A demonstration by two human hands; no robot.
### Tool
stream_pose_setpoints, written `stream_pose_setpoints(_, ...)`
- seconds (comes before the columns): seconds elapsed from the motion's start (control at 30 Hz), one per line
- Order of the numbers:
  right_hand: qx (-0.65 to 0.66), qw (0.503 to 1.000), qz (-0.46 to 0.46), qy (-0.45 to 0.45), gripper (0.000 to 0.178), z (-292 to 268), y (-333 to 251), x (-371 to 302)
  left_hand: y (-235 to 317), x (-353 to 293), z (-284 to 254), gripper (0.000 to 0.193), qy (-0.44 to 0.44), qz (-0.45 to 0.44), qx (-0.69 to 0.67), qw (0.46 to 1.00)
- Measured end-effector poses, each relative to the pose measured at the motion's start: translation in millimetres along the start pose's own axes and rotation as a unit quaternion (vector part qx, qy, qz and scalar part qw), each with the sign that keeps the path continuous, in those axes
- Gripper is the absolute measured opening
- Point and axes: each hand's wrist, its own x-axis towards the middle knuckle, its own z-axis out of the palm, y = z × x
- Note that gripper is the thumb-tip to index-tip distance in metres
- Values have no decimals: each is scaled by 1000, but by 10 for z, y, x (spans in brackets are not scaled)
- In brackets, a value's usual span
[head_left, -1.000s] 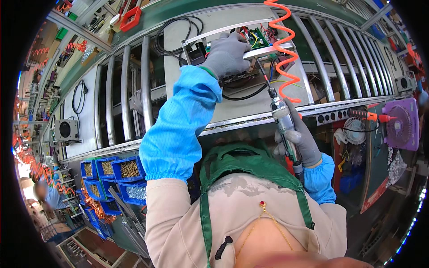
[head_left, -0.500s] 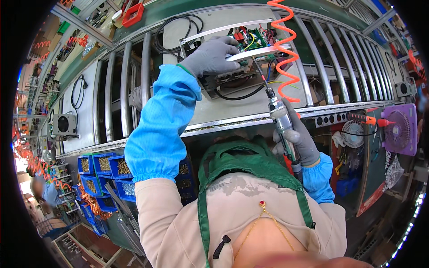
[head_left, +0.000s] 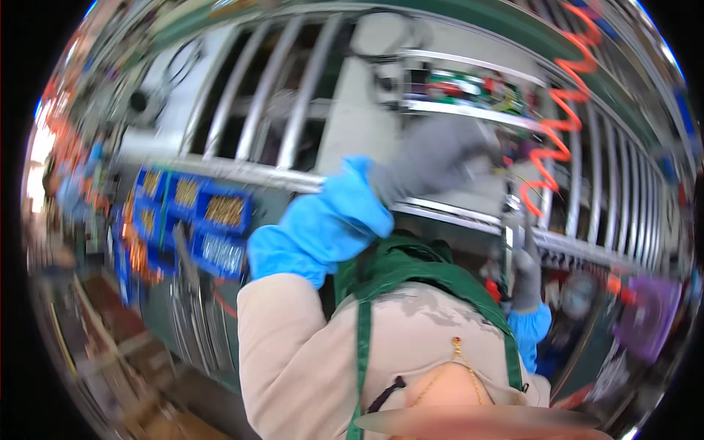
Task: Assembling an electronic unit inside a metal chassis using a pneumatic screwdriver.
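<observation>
My right hand (head_left: 526, 273), in a grey glove and blue sleeve, is wrapped round a powered screwdriver (head_left: 509, 224) held upright near the roller line's front edge. My left hand (head_left: 449, 152), also grey-gloved, is smeared by motion, so its fingers cannot be made out. It hovers just in front of a metal-framed unit (head_left: 474, 108) with green circuit boards and red parts inside. Between the left hand and the screwdriver tip, a blurred area hides whether anything is touched. The unit rests on a pale board (head_left: 358, 132).
An orange coiled hose (head_left: 563, 95) hangs right of the unit. Metal rollers (head_left: 268, 92) run to both sides. Blue bins (head_left: 173, 224) of brass-coloured and silvery small parts sit at left. A purple fan (head_left: 649, 315) stands at right, and a dark cable (head_left: 353, 38) lies behind.
My left hand has come off the unit's top and swung toward me and rightward. The screwdriver has drawn back from the unit. The whole view has turned, shifting the scene right.
</observation>
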Motion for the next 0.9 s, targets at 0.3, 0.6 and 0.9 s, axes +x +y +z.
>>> stream_pose_setpoints(0.3,37,997,-26,-66,81,-113,153,68,578,-2226,-785,23,225,-526,277,772)
stream_pose_setpoints(0.6,23,997,-4,-68,82,-183,145,98,1078,-3627,-2145,27,-45,-735,563,374)
stream_pose_setpoints(0.9,2,1000,22,3,99,30,85,63,1152,-3988,-2309,23,36,-624,606,492)
